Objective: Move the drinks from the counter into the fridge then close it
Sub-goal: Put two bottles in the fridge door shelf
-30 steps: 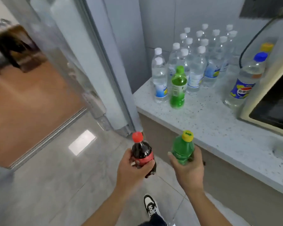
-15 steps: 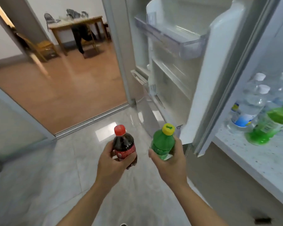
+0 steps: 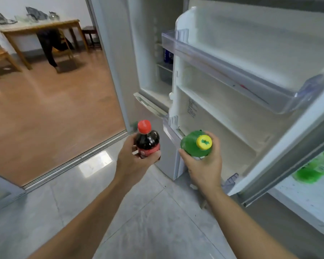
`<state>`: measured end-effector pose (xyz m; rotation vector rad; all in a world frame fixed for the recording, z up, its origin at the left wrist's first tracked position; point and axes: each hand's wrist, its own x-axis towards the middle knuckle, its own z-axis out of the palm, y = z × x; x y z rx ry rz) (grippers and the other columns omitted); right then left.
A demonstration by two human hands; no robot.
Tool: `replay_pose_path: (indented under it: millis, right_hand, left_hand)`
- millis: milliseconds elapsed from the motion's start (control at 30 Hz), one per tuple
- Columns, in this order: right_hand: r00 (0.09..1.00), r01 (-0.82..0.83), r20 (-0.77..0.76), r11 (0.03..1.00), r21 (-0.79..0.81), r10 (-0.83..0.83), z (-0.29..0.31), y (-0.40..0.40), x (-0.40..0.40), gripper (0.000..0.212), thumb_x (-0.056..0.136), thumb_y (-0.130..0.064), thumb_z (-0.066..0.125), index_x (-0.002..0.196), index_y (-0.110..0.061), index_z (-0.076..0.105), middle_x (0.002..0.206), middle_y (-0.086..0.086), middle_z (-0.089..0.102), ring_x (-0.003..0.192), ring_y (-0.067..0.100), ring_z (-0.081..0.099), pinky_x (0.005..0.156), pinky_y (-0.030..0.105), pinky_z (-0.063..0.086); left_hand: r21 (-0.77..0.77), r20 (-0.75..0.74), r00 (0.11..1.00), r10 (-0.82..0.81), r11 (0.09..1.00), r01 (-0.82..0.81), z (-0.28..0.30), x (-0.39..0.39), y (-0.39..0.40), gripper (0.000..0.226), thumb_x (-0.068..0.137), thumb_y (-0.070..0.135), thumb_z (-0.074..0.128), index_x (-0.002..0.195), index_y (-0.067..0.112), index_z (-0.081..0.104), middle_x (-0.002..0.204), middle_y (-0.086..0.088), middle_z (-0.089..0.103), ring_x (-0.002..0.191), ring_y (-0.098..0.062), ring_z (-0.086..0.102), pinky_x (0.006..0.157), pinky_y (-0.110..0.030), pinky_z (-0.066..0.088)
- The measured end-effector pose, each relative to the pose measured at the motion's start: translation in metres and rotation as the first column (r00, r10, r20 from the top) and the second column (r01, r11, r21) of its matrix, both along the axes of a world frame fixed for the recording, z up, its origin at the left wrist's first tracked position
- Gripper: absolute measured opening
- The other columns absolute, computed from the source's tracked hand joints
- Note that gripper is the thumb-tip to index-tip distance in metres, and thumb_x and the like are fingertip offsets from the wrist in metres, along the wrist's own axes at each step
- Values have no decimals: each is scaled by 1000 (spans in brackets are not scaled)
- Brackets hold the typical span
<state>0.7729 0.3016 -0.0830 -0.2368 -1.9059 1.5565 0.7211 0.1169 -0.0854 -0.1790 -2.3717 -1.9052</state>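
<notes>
Two drinks are in transit: the left hand (image 3: 137, 161) grips a cola bottle (image 3: 147, 143), the right hand (image 3: 204, 163) a green bottle (image 3: 195, 144), near the open fridge door (image 3: 251, 101). Neither is shelved yet, and more green bottles (image 3: 312, 171) wait on the desk (image 3: 310, 206) at right.

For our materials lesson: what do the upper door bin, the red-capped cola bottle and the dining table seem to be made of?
Upper door bin: clear glossy plastic, probably; the door shows through its wall.
Red-capped cola bottle: transparent plastic, seemingly; the dark drink shows through, with highlights on the shoulder.
Dining table: wood or wood-look, matte brown; blur hides any grain.
</notes>
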Motion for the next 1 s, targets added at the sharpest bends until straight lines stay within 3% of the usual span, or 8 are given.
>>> replay_pose_path:
  millis: [100,233,400,533,733,800,900,1000]
  right_hand:
    - [999,52,13,998,-17,-52,-4,9,-27,70,65,-4,90,108,-43,50,105,-19,62,94,-10,58,81,2,39]
    - [996,68,61,997,24,-69,-13,18,-56,71,64,-1,90,113,-33,50,103,-27,60,95,-13,56,82,1,38]
    - [982,131,135,990,45,-136,-20,28,-90,66,63,-5,89,115,-26,54,102,-19,64,93,-6,60,80,7,43]
    - [940,218,255,974,66,-227,-28,31,-115,61,62,-6,86,98,-39,50,88,-18,65,79,-10,60,68,2,40]
    - [798,257,549,964,62,-248,-39,38,-164,57,66,-17,86,102,-26,43,76,-18,58,59,-10,56,49,2,37]
    - [740,257,625,963,78,-248,-40,40,-179,58,68,-23,85,104,-27,39,76,-20,56,63,-8,53,47,5,36]
    - [689,266,687,962,56,-231,-48,40,-197,57,70,-25,83,106,-29,39,80,-20,57,71,3,57,63,20,44]
    - [655,274,720,960,58,-230,-51,38,-201,57,70,-26,81,107,-33,39,80,-22,57,70,-7,54,56,15,40]
  left_hand:
    - [-32,-17,999,-37,999,37,4,-45,21,65,60,36,86,120,37,60,113,14,67,102,-2,64,83,-33,61]
    - [-39,-6,992,-127,991,127,10,-98,46,59,59,31,86,113,36,62,105,12,70,98,-9,68,86,-40,60]
    - [-95,-24,969,-244,966,241,12,-152,72,64,61,26,90,117,37,60,106,16,70,94,1,68,76,-13,52]
    - [-189,76,933,-351,914,360,1,-190,86,69,58,33,90,117,42,55,104,22,69,95,3,66,89,-27,53]
    - [-319,143,886,-441,827,463,-8,-240,104,72,53,46,82,119,36,54,107,13,69,101,-12,66,96,-41,52]
    - [-402,138,861,-490,767,501,-12,-249,111,72,59,42,82,123,31,50,108,6,69,103,-20,65,92,-38,52]
    - [-565,186,818,-544,622,542,-22,-259,115,64,68,37,82,120,25,48,106,-3,68,102,-28,64,79,-30,48]
    - [-656,214,794,-569,518,548,-29,-268,114,63,69,36,83,121,19,51,109,-8,68,104,-31,63,80,-33,49]
